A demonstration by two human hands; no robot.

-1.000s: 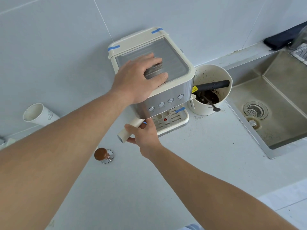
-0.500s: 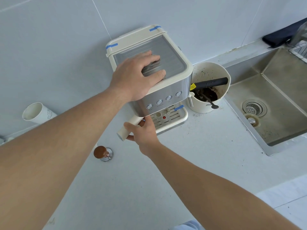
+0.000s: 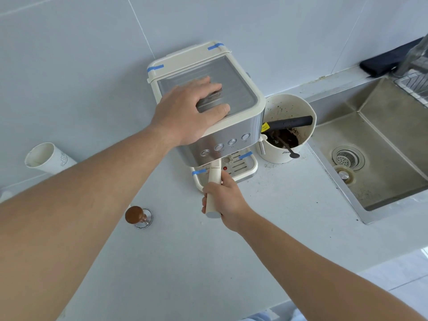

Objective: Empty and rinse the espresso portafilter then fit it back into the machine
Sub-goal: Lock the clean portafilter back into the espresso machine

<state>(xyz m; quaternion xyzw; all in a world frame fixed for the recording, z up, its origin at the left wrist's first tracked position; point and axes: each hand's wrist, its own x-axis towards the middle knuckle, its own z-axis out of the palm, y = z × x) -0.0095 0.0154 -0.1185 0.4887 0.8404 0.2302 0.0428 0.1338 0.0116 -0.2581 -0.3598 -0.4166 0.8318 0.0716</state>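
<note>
pale counter at the frame centre carries the espresso machine [image 3: 208, 107], left hand [image 3: 192, 112] pressing flat and open on its top, right hand [image 3: 223, 200] clenched around the portafilter [image 3: 214, 188] handle, whose long axis points from under the machine toward the lower frame.

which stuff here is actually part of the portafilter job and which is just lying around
In the job:
- portafilter, handle gripped by the right hand
- espresso machine, steadied on top by the left hand
- knock box holding spent grounds
- sink

Lying about:
- tamper on the counter
- paper cup on its side
- dark cloth behind the sink
</note>
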